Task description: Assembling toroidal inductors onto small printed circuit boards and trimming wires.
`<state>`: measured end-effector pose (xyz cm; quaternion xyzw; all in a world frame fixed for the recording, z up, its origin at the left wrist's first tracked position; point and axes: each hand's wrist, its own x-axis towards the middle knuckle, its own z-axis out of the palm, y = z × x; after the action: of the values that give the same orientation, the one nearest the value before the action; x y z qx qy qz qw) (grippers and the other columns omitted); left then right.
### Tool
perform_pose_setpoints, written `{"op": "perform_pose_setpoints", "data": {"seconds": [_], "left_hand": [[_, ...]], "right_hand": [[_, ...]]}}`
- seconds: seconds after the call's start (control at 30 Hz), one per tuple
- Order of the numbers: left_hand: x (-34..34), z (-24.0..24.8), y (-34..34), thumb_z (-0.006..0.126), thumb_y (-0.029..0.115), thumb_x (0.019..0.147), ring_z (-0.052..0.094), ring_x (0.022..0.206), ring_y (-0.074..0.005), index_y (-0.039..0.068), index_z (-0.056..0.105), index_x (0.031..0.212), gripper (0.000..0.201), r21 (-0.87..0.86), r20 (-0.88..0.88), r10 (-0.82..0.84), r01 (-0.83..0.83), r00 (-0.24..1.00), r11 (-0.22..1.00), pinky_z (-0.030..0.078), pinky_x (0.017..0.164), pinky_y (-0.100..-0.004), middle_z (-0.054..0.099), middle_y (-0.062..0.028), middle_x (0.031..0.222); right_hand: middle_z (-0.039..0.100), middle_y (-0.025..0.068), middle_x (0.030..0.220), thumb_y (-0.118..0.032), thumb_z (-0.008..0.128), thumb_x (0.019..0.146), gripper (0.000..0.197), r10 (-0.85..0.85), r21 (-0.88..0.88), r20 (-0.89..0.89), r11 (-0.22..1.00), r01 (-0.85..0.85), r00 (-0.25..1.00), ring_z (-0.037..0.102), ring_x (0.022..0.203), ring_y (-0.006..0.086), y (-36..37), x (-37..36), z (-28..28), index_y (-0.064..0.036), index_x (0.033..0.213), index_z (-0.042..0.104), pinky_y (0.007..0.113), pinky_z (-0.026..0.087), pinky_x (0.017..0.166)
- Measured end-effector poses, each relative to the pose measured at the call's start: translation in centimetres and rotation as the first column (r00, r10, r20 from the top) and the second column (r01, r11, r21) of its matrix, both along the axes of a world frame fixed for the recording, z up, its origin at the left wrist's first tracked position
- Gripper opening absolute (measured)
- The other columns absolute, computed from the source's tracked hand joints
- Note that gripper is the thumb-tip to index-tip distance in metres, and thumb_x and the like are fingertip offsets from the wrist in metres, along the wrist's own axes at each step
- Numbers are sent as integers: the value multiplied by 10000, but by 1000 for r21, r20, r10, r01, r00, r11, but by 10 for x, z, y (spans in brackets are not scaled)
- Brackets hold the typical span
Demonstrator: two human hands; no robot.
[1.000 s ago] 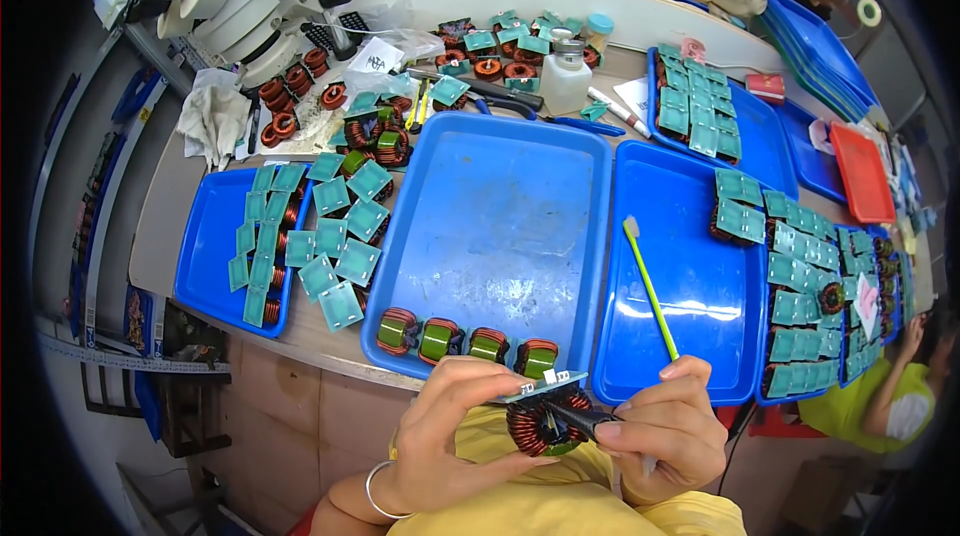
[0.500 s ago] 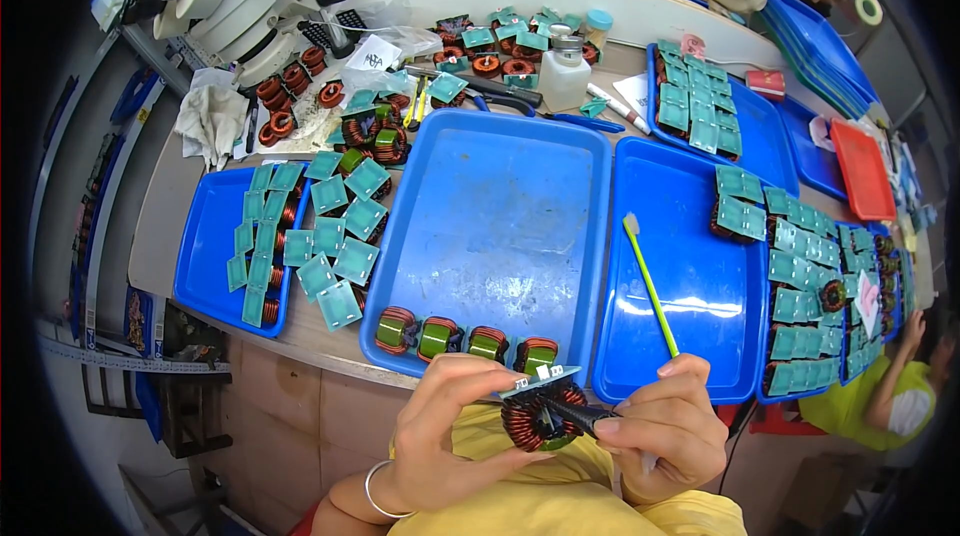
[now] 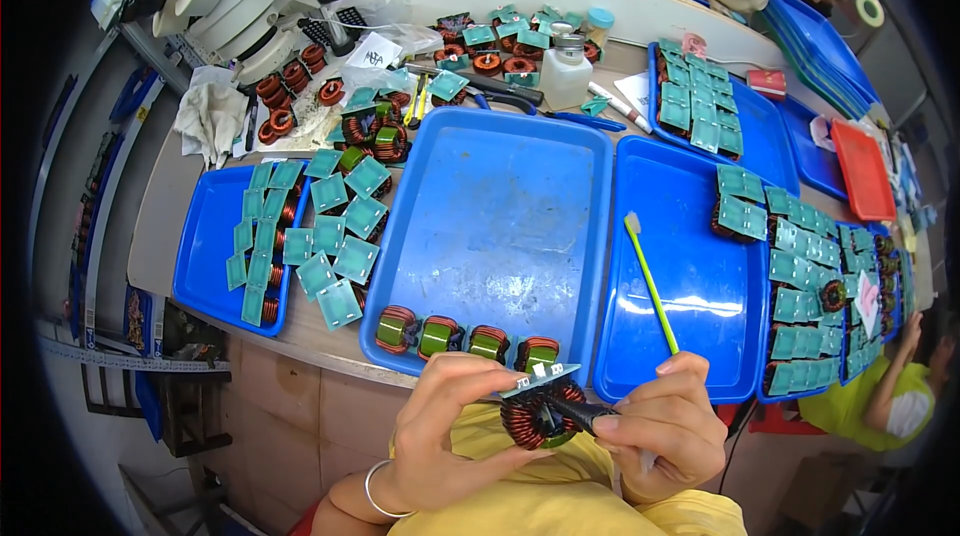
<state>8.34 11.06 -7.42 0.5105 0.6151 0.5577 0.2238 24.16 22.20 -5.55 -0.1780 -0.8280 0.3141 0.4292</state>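
My left hand (image 3: 445, 421) is closed round a copper-wound toroidal coil (image 3: 530, 424) with a teal base plate (image 3: 541, 379) on its upper side. Between the fingers and thumb of my right hand (image 3: 672, 426) is a slim black tool (image 3: 582, 413), its tip at the middle of the coil; the exact kind is unclear. The same hand also grips a brush with a lime-green handle (image 3: 654, 288), its bristles pointing up and away over a blue tray. Just beyond the coil, several green-and-copper coils (image 3: 487, 344) line the near edge of the large blue tray (image 3: 500, 126).
Teal-plated coils (image 3: 357, 261) crowd the left side, some in a smaller blue tray (image 3: 190, 281). More fill trays (image 3: 800, 311) on the right. A clear bottle (image 3: 566, 76), pliers (image 3: 497, 101) and a microscope (image 3: 235, 16) stand behind. Another person (image 3: 870, 401) sits at far right.
The black tool has shifted slightly at the coil's centre, and the coil's plate has tilted a little. Both hands keep nearly the same place.
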Motion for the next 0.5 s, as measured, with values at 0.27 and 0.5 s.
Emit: {"op": "perform_pose_setpoints", "data": {"seconds": [0.27, 0.5], "left_hand": [[-3, -7, -3, 805, 18, 557, 511, 994, -233, -18, 515, 1095, 612, 11, 136, -34, 33, 990, 999, 435, 852, -326, 497, -135, 1071], [-2, -13, -2, 721, -96, 626, 431, 1140, -224, -33, 415, 1189, 644, 130, 666, -245, 213, 704, 968, 377, 977, -359, 415, -140, 1199]], "right_hand": [[624, -12, 728, -78, 780, 578, 278, -44, 14, -20, 999, 45, 999, 562, 681, 129, 3, 5, -8, -107, 836, 681, 311, 386, 717], [523, 185, 1114, -190, 835, 569, 892, 226, -361, -90, 900, -243, 970, 548, 987, 247, 7, -2, -23, 10, 1281, 335, 343, 428, 830]]}}
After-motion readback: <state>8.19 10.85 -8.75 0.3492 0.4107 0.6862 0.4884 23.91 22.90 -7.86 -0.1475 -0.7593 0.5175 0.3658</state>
